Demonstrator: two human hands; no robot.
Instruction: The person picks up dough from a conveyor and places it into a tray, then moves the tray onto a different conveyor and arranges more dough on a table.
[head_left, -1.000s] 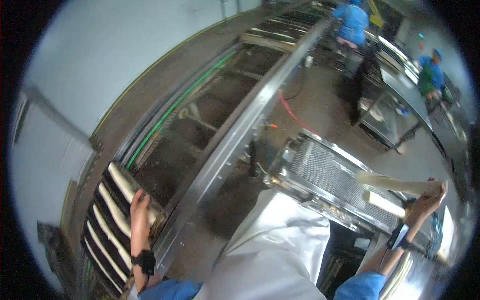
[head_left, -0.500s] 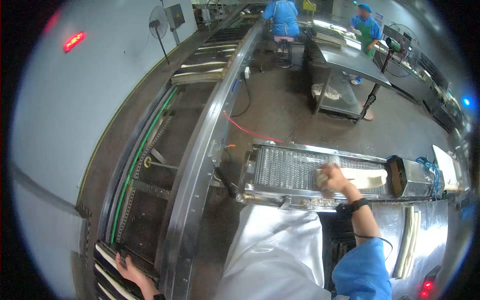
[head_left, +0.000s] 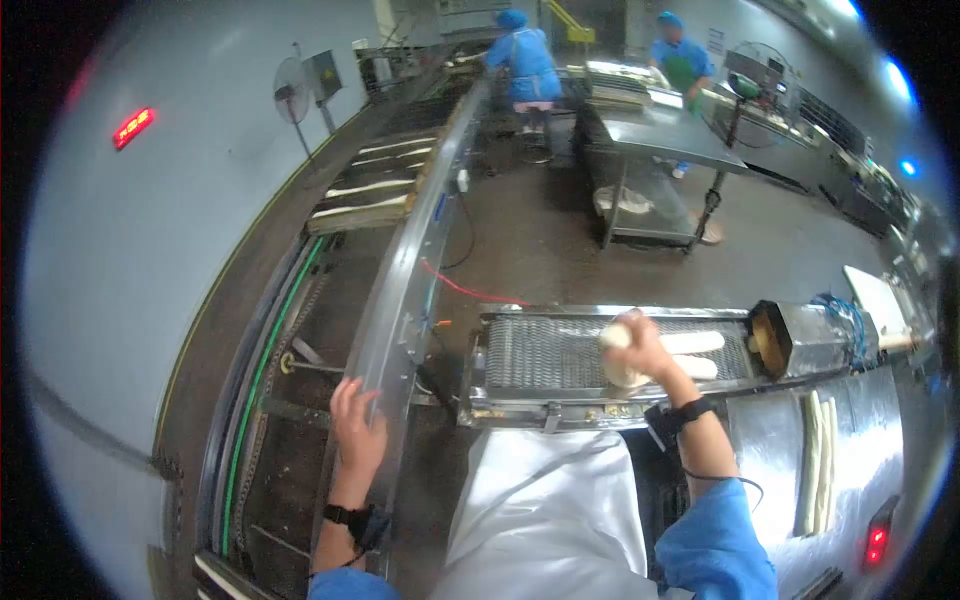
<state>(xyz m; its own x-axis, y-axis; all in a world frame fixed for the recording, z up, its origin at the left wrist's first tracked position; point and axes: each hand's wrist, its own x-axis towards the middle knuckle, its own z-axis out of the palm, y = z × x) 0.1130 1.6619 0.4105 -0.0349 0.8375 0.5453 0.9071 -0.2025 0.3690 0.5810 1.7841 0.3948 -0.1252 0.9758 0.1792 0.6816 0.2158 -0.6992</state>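
My right hand (head_left: 642, 350) is closed around the near ends of pale dough strips (head_left: 695, 344) on the wire-mesh belt (head_left: 535, 350). The ends bulge up around my fingers, while the rest of the strips lies to the right. Over the metal side rail (head_left: 410, 270) of the long conveyor, my left hand (head_left: 358, 430) is raised with fingers apart, holding nothing. Farther right, long dough strips (head_left: 820, 460) rest side by side on a steel table (head_left: 870, 430).
A boxy metal outlet (head_left: 810, 340) stands at the belt's right end. Trays of dough strips (head_left: 370, 190) sit up the long conveyor, and a tray edge (head_left: 225, 580) shows at lower left. Two co-workers (head_left: 525, 65) are beyond, near a steel table (head_left: 670, 135).
My left hand has moved up and right, away from the lower-left tray, to the rail. The dough strips at my right hand now appear separated and bunched at the ends. The view has shifted.
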